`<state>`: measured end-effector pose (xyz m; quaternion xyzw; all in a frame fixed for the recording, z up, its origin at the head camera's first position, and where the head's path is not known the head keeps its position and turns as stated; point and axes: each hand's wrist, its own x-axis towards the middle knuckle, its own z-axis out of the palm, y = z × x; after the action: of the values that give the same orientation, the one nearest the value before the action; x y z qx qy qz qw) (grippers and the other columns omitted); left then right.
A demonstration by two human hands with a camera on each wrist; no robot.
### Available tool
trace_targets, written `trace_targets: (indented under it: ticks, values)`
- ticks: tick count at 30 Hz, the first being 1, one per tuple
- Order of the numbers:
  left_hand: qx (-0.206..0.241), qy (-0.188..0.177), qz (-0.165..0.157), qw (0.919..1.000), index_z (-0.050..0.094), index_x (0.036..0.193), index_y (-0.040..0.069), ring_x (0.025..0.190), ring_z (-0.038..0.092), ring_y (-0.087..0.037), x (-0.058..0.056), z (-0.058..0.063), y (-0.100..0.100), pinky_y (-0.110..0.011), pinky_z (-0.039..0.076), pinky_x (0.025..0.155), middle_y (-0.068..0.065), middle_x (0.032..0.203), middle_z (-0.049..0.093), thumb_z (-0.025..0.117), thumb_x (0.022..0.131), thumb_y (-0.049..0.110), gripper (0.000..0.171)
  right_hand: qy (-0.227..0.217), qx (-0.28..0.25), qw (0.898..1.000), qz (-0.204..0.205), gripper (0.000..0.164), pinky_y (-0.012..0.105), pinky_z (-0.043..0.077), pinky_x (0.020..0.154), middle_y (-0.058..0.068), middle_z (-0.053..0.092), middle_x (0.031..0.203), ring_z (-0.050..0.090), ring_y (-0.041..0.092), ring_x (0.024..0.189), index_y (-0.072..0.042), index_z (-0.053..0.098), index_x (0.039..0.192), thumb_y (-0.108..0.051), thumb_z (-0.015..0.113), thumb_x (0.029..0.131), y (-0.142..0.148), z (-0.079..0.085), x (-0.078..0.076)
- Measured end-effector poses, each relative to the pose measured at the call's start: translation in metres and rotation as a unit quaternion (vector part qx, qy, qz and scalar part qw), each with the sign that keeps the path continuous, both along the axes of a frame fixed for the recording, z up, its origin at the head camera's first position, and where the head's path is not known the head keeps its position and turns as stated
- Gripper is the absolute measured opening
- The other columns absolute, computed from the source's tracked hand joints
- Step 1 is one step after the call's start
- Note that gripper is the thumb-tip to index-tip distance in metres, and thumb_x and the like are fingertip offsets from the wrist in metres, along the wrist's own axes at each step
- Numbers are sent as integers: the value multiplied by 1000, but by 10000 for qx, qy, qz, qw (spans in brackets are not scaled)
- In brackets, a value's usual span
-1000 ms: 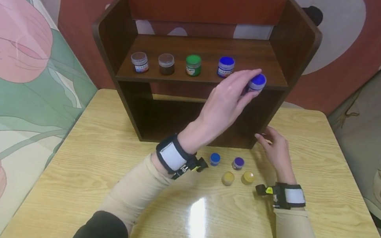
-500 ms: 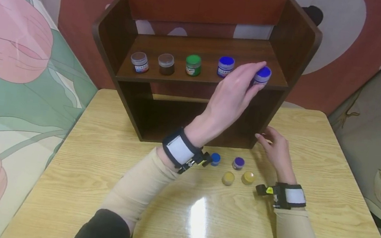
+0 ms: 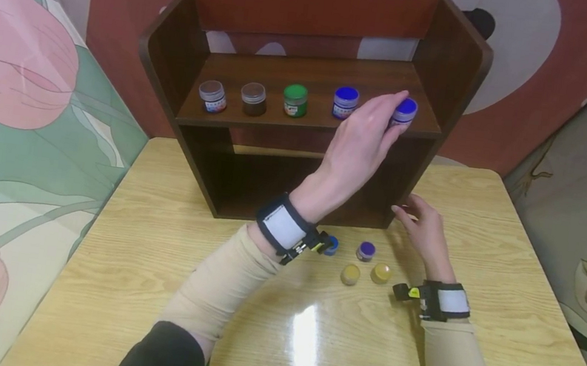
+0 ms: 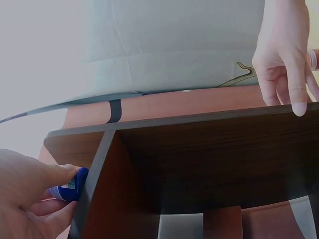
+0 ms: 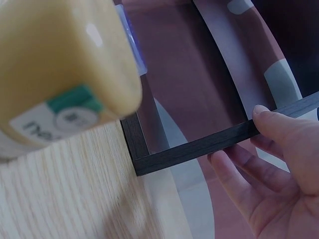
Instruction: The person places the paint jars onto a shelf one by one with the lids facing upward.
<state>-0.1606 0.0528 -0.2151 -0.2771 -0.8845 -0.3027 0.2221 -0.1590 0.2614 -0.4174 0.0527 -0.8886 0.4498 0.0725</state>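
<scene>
My left hand [image 3: 355,137] pinches a blue-lidded paint jar [image 3: 405,111] at the right end of the upper shelf board. In the left wrist view this jar [image 4: 72,185] sits between thumb and fingers, touching or almost touching the board. My right hand [image 3: 426,235] grips the right side panel of the dark wooden shelf [image 3: 301,124] low down, thumb on one face and fingers on the other, as the right wrist view shows. To the left along the upper board stand another blue jar [image 3: 345,104], a green jar [image 3: 295,101], a dark brown jar [image 3: 253,100] and a clear-lidded jar [image 3: 212,97].
On the table [image 3: 141,262] before the shelf are a purple-lidded jar [image 3: 365,252], two yellow jars [image 3: 350,275] and a blue jar [image 3: 332,246] partly behind the left wrist camera. A yellow jar [image 5: 65,64] looms large in the right wrist view. Patterned cloth surrounds the table.
My left hand has carried the blue-lidded jar slightly right and back over the upper board, slowing lately. The right hand has kept its place on the side panel.
</scene>
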Motion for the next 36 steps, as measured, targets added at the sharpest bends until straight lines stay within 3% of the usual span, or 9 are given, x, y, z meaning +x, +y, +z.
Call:
trace_targets:
  ticks: [36]
  values:
    - [-616,-242,642,9957,46,147,6,134,57,-16,-20,4,14,-18,46,107,-8,146,57,56,102,25,50,42,-7,10000,54,45,59,50,101,26,61,134,61,44,121,-1,57,136,-30,57,102,0,0,0]
